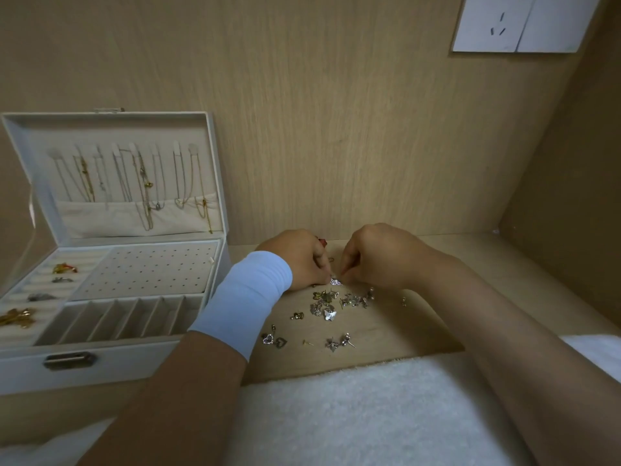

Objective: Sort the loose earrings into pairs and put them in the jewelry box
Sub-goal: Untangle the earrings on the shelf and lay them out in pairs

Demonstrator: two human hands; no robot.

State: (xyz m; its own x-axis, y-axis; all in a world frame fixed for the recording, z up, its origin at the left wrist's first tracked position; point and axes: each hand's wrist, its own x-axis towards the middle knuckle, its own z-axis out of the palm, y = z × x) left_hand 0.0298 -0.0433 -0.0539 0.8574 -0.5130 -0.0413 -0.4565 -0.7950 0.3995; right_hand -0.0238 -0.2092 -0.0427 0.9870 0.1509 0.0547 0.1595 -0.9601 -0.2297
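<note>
Several loose earrings (331, 304) lie scattered on the wooden desk in front of me, gold and silver, some heart-shaped (273, 339). My left hand (299, 260) and my right hand (376, 255) meet just behind the pile, fingers curled, and both pinch a small silver butterfly earring (335, 281) between their fingertips. The open white jewelry box (111, 358) stands at the left, with a perforated earring pad (151, 269) and a row of narrow compartments (127, 319) in its tray.
Necklaces (144, 183) hang inside the box's raised lid. Brooches (16, 317) lie in the ring rolls at the tray's left. A white towel (336, 408) covers the desk's near edge. Wooden walls close the back and right, with a wall socket (497, 25) high up.
</note>
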